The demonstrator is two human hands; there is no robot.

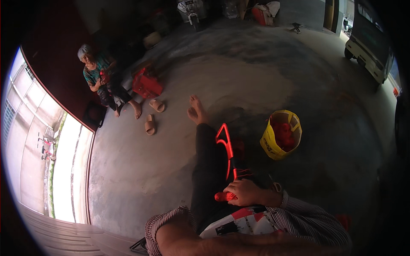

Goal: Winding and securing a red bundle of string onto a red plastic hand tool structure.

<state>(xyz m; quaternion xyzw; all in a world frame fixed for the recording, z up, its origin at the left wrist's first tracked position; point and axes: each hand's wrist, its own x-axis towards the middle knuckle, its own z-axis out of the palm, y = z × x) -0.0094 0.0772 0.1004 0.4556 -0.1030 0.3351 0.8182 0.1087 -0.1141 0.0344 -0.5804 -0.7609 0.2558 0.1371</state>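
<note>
Red plastic piece (225,147), thin and bent to a sharp angle at its far end, stands up from the person's lap; its thick lower end sits inside the right hand (244,192). That grip is closed around the red stub, fingers curled over it, with thin red threads trailing just beside the knuckles. A striped sleeve covers the right forearm. The left arm crosses the lowest part of the view with its striped sleeve rolled back; the left hand itself is out of view, so its grip cannot be told. A printed red, white and black bag (243,224) lies on the lap between the two arms. The person sits on a concrete floor (141,170), one dark-trousered leg stretched forward to a bare foot (195,110). To the right of the leg stands a yellow bag (279,134) holding red pieces. Farther off, left, two tan slippers (153,115) lie near a red crate (146,84). Beside the crate a second person (104,83) sits, holding something red.
</note>
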